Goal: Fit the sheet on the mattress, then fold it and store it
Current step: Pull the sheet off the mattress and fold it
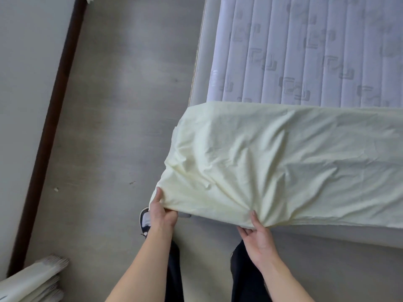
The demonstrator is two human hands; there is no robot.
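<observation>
Left hand [162, 211] pinching sheet [272, 162] hem at mattress [305, 51] corner; right hand [259, 235] gripping hem further right along near edge. Sheet covers near end only, long axis runs away from me; I judge left hand nearer corner for tuck.

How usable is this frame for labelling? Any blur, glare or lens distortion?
Head view: soft, even light with no glare; wide-angle bending shows in the dark baseboard; slight softness on the mattress quilting; the sheet and both hands, left and right, read clearly.

Left grip [162, 211] and right grip [258, 234] both pinched closed.
</observation>
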